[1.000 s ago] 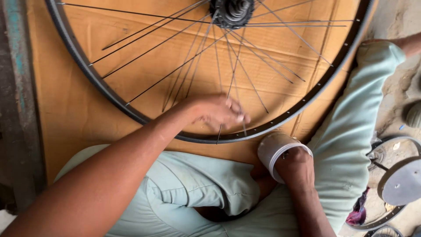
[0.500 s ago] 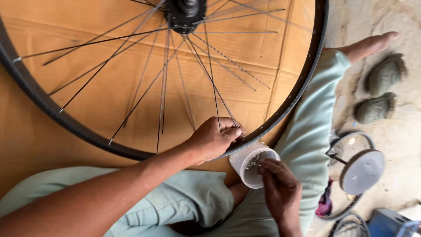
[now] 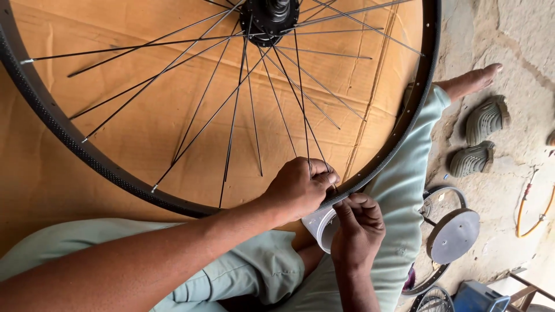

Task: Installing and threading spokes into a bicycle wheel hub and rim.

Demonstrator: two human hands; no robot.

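A black bicycle wheel rim with thin steel spokes and a black hub lies over brown cardboard. My left hand pinches a spoke end at the rim's near edge. My right hand sits just under the rim beside it, fingertips pressed to the rim from outside. A small white cup rests on my lap between the hands, partly hidden by them. What the right fingertips hold is too small to make out.
My legs in pale green trousers stretch under the wheel, bare foot at the right. Two grey sandals lie on the concrete floor. A round metal disc on a stand, an orange cord and a blue box sit at the lower right.
My right hand rose from the white cup to the rim beside my left hand. The view drifted, so the wheel sits further right and the hub shows.
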